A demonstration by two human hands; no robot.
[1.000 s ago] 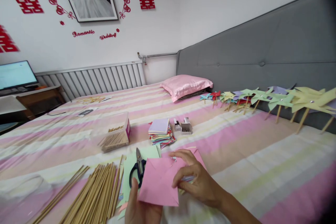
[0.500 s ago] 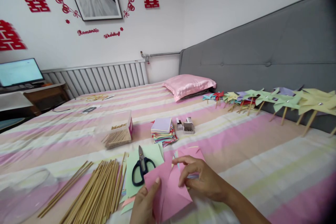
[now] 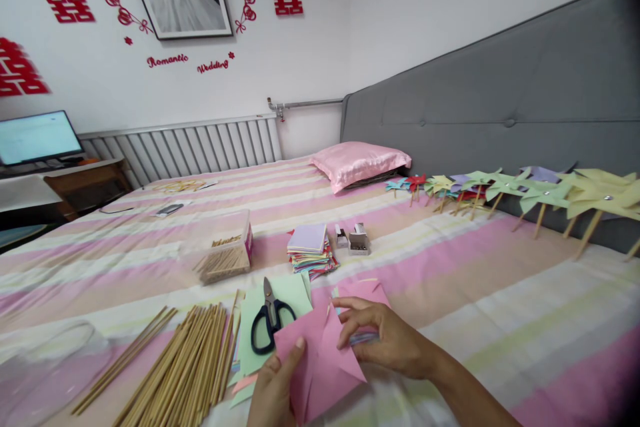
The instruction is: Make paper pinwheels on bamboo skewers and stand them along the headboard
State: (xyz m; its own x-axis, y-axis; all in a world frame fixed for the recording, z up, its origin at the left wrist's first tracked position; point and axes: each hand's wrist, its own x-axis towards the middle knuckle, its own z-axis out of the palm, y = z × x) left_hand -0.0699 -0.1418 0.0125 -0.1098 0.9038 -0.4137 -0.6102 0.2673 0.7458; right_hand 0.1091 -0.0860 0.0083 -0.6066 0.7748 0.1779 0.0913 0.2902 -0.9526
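On the pink-striped bed sheet [image 3: 450, 293], right of the loose bundle of thin wooden sticks [image 3: 185, 367], a pink square paper sheet [image 3: 320, 360] is held near centre. The left hand [image 3: 273, 393] pinches its near-left edge; the right hand [image 3: 390, 340] closes on its right flaps. Uneven pulling could tear the thin paper. Black-handled scissors [image 3: 267, 323] lie just left.

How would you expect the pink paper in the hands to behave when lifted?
The pink paper looks thin and creased, so probably light and floppy. Pinched by the left hand and right hand, it likely tears easily.
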